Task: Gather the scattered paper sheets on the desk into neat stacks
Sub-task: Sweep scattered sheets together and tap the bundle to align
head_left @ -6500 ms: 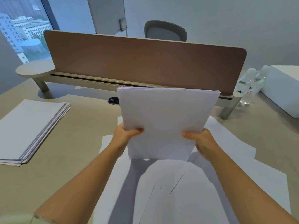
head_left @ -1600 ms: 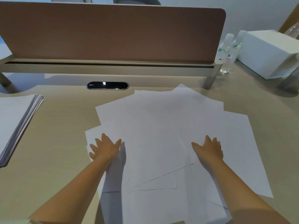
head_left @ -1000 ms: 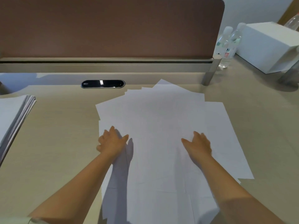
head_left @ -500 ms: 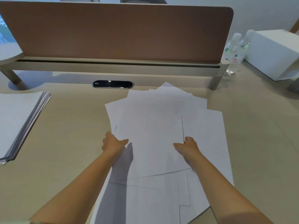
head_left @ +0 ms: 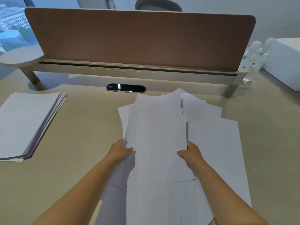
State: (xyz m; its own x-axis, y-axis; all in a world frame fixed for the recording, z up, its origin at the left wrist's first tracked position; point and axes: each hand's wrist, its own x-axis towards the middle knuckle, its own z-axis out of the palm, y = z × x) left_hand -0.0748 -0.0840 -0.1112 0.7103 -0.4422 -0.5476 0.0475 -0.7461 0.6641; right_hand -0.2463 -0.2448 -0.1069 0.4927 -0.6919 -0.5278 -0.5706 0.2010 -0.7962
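White paper sheets (head_left: 155, 135): gathered bundle mid-desk (head_left: 81, 143), gripped at its sides by left hand (head_left: 120, 151) and right hand (head_left: 190, 153). Loose sheets (head_left: 214, 143) remain beneath. Step: collecting. Next, likely: squaring edges, joining finished stack (head_left: 24, 124).

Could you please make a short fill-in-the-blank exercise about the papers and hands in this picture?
1. The left hand and right hand grip a bundle of sheets by its two ____.
2. The finished stack lies on the desk to the person's ____.
3. Loose sheets still lie ____ the lifted bundle.

Missing words: sides; left; under
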